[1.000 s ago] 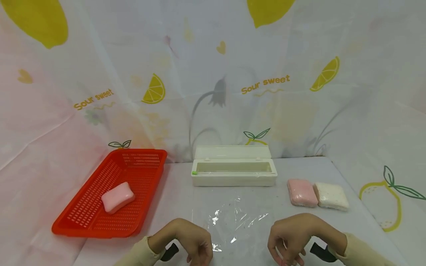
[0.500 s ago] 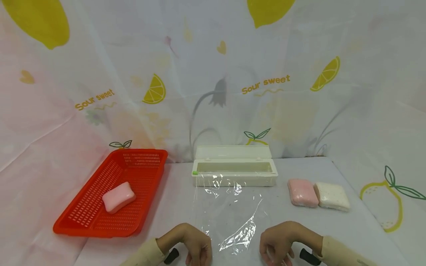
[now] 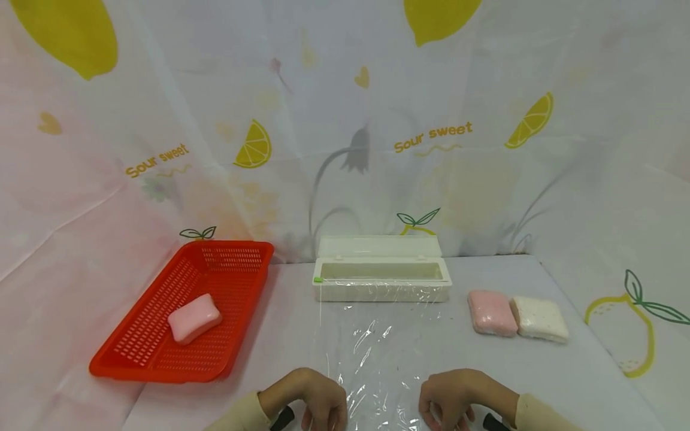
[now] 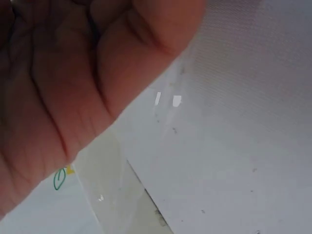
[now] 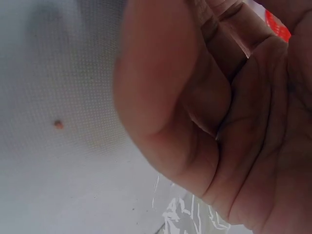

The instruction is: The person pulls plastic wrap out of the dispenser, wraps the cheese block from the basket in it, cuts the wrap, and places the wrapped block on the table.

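A clear sheet of plastic wrap (image 3: 377, 341) stretches from the front of a long white dispenser box (image 3: 381, 292) toward me. Its near edge lies between my two hands at the bottom of the head view. My left hand (image 3: 326, 398) pinches the left corner with bent fingers; my right hand (image 3: 451, 395) pinches the right corner. The fingertips are partly cut off or hidden. In the left wrist view the palm (image 4: 73, 92) covers the upper left, beside the film. Curled fingers (image 5: 161, 97) fill the middle of the right wrist view.
A red plastic basket (image 3: 237, 335) with a pink soap-like block (image 3: 194, 318) in it stands at the left. Another pink block (image 3: 492, 313) and a white block (image 3: 539, 318) lie side by side at the right. The dispenser's lid (image 3: 380, 246) is raised against the printed backdrop.
Both hands have drawn back toward me, and the right one has moved left. The plastic wrap, lower and slacker at first, now runs visibly from the box to the hands.
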The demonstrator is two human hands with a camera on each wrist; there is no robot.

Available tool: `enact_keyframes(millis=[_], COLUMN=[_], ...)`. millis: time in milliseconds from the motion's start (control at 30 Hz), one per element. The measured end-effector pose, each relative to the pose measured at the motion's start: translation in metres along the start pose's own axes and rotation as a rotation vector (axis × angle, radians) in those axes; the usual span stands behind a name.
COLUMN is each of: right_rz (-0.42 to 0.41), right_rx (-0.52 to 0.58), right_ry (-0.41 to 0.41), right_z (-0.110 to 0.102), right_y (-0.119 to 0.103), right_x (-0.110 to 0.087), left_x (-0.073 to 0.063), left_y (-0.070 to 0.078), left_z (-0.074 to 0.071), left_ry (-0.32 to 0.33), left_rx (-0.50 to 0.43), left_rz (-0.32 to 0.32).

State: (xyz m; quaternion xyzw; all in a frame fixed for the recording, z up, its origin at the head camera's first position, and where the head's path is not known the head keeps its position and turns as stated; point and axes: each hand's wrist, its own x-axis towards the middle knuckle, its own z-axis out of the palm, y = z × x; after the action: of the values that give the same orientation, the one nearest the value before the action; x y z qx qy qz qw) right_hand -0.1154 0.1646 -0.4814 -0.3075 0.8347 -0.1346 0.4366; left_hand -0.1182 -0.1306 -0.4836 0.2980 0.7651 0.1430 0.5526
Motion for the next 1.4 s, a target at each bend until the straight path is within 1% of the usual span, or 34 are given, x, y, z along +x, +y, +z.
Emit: enact_keyframes(millis=[100, 167, 233, 300, 367, 433, 500, 533, 633, 800, 833, 900, 1000, 1133, 1167, 1267, 1400], right_rz=[-0.005, -0.008, 0.002, 0.016, 0.028, 0.037, 0.041, 0.044, 0.042, 0.021, 0.018, 0.013, 0.007, 0.001, -0.002, -0.015, -0.028], right_rx=[0.001, 0.002, -0.003, -0.007, -0.017, -0.025, -0.026, -0.023, -0.003, 0.006, 0.005, 0.011, 0.017, 0.022, 0.024, 0.031, 0.037], right_ry=[0.010, 0.014, 0.025, 0.045, 0.070, 0.093, 0.110, 0.113, 0.124, 0.145, 0.148, 0.149, 0.147, 0.142, 0.141, 0.143, 0.144], right_z=[0.001, 0.002, 0.003, 0.005, 0.007, 0.008, 0.009, 0.009, 0.009, 0.010, 0.010, 0.010, 0.011, 0.010, 0.010, 0.010, 0.009], right_y=[0.001, 0.002, 0.002, 0.002, 0.002, 0.001, -0.001, -0.001, -0.003, -0.003, -0.003, -0.003, -0.002, 0.001, 0.001, 0.002, 0.003], right_x=[0.000, 0.000, 0.000, -0.001, -0.001, -0.002, -0.003, -0.003, -0.004, -0.006, -0.006, -0.006, -0.006, -0.006, -0.007, -0.007, -0.007], left_x=[-0.002, -0.006, -0.012, -0.023, -0.037, -0.054, -0.073, -0.082, -0.108, -0.147, -0.154, -0.167, -0.183, -0.199, -0.202, -0.209, -0.212], left_y=[0.005, 0.007, 0.009, 0.010, 0.010, 0.008, 0.003, -0.001, -0.014, -0.036, -0.040, -0.050, -0.065, -0.089, -0.094, -0.112, -0.132], left_z=[0.002, 0.002, 0.001, -0.002, -0.009, -0.018, -0.028, -0.033, -0.045, -0.055, -0.056, -0.058, -0.061, -0.065, -0.066, -0.066, -0.066], left_ry=[0.027, 0.037, 0.056, 0.103, 0.200, 0.319, 0.451, 0.516, 0.672, 0.940, 0.984, 1.054, 1.115, 1.147, 1.152, 1.160, 1.155], left_rx=[0.077, 0.104, 0.125, 0.136, 0.171, 0.175, 0.167, 0.170, 0.124, 0.123, 0.116, 0.108, 0.075, 0.045, 0.046, 0.048, 0.053], left_rz=[-0.026, -0.025, -0.005, 0.041, 0.124, 0.188, 0.231, 0.239, 0.213, 0.141, 0.122, 0.083, 0.032, -0.007, -0.026, -0.054, -0.085])
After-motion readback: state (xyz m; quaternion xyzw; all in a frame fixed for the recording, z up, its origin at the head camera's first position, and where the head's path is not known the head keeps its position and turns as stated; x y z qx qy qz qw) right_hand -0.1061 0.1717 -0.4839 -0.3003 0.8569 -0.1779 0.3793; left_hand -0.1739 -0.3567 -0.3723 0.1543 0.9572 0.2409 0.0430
